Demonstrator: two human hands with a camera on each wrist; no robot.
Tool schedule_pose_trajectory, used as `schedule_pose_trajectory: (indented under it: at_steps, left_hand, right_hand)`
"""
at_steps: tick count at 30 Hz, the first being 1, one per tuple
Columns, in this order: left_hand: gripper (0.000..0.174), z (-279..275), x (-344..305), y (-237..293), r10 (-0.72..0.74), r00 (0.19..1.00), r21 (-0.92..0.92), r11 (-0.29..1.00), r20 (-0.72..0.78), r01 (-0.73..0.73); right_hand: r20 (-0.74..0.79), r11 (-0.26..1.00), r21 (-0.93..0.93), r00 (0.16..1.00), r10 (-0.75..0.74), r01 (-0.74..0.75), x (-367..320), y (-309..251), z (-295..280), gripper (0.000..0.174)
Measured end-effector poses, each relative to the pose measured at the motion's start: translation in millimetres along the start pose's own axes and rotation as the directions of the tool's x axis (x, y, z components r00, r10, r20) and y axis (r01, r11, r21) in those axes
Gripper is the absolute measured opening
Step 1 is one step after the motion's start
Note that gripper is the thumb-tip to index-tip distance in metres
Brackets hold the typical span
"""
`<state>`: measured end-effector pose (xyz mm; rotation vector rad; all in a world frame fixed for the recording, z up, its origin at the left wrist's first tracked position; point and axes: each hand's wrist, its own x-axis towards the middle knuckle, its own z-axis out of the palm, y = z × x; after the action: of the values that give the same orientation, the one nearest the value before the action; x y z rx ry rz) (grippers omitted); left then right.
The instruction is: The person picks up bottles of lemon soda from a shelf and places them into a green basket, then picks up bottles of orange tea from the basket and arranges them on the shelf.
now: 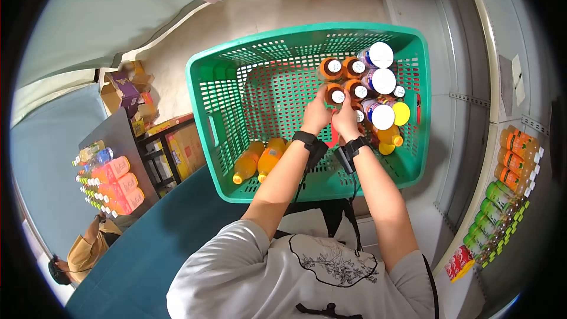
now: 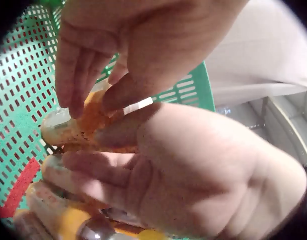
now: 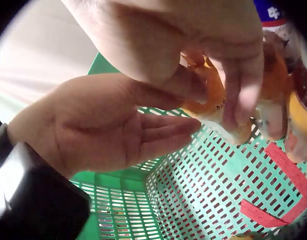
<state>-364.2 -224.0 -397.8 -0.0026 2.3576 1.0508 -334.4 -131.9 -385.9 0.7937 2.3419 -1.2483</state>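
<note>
Inside the green basket point(image 1: 201, 77), both hands are at one upright orange drink bottle point(image 1: 335, 95) with a white cap. My left hand point(image 1: 318, 113) grips it from the left, thumb and fingers on either side in the left wrist view. From the right, my right hand point(image 1: 345, 120) holds the same bottle, thumb and fingertips about its body in the right wrist view. The hands hide much of the bottle. Similar brown-orange bottles point(image 1: 356, 90) stand close behind and to the right. Large white-capped bottles point(image 1: 378, 81) line the basket's right end.
Two yellow-capped orange bottles point(image 1: 270, 156) lie at the basket's front left. Red tape point(image 3: 293, 172) marks the basket floor. Right, a shelf holds drink bottles point(image 1: 499, 201). Left, a person point(image 1: 88, 254) is beside a table with pink bottle packs point(image 1: 121, 183).
</note>
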Motion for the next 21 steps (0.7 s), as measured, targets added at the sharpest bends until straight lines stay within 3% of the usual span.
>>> schedule_pose_trajectory:
  at_steps: [4,10,12,18,21]
  left_hand:
    - [0.072,-1,4,-2,-0.047,0.998,0.033,0.998,0.034,0.046]
    - [0.074,5,8,-7,0.139,0.989,0.031,0.99,-0.048,-0.137]
    - [0.072,7,8,-10,0.038,0.999,-0.069,0.997,-0.005,-0.038]
    - [0.066,-2,6,-17,0.045,0.999,-0.061,0.997,-0.017,-0.046]
    - [0.067,-9,8,-16,0.037,0.999,-0.053,0.998,0.028,-0.036]
  right_hand:
    - [0.033,0.995,-0.051,0.996,0.085,-0.083,4,-3,3,0.077]
    - [-0.011,0.997,-0.024,0.997,0.071,-0.071,6,-6,4,0.067]
    - [-0.029,0.995,-0.039,0.995,0.091,-0.092,4,-7,6,0.058]
    - [-0.053,0.999,-0.046,0.999,-0.001,-0.002,7,3,12,0.059]
    - [0.14,0.993,-0.116,0.989,0.044,-0.028,9,3,10,0.066]
